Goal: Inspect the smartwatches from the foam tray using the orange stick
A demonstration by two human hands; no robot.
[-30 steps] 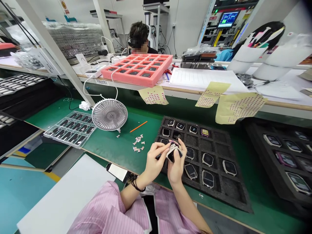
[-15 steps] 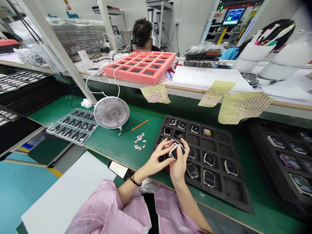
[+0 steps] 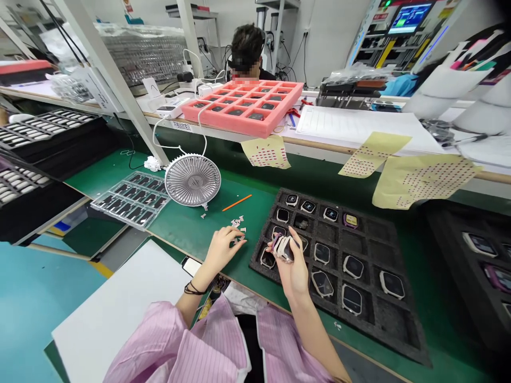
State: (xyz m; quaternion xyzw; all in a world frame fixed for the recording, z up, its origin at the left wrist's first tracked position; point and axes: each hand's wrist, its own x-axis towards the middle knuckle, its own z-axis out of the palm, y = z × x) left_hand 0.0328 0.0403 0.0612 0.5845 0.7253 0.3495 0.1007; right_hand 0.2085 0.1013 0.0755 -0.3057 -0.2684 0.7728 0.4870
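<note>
My right hand point(image 3: 294, 266) is closed around watch cases point(image 3: 284, 248), white and purple, stacked together above the left part of a black foam tray point(image 3: 403, 330). Several square watches sit in the tray's pockets, one of them a purple-rimmed watch point(image 3: 351, 221) with a lit face. My left hand point(image 3: 223, 247) reaches over the green tabletop point(image 3: 187, 229), its fingers curled at the near edge of a scatter of small pale pieces point(image 3: 238, 221). Thumb and fingertips are at these pieces; whether one is pinched between them is too small to tell.
A grey fan point(image 3: 192, 181) stands beside a clear tray of black parts point(image 3: 131, 199). An orange stick point(image 3: 237, 202) lies behind the pale pieces. A pink foam tray point(image 3: 243, 122) rests on the shelf, with a person point(image 3: 246, 50) behind. Another black tray point(image 3: 451, 250) is at right.
My left hand has let go of the watch cases and moved left to the small pale pieces. My right hand still holds the cases. The view has shifted slightly.
</note>
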